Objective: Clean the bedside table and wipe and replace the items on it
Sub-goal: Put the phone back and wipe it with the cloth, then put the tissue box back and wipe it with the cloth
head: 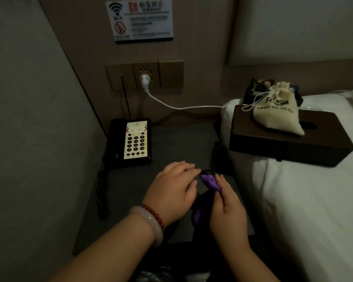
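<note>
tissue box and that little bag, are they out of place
Yes. The tissue box lies on the bed beside the bedside table, not on it, with the drawstring bag slumped on top. The phone stands on the table, likely cleared for wiping with the cloth the right hand holds.

A wall sign point(140, 20) carries a Wi-Fi symbol, a red no-smoking circle, a red logo and the heading 柏曼酒店 over small Latin letters. Its finer lines are too blurred to read. A cloth bag point(278, 110) on a dark box point(273, 143) shows a printed number starting 400-001. The phone point(135, 140) has keypad digits too small to read.
</note>
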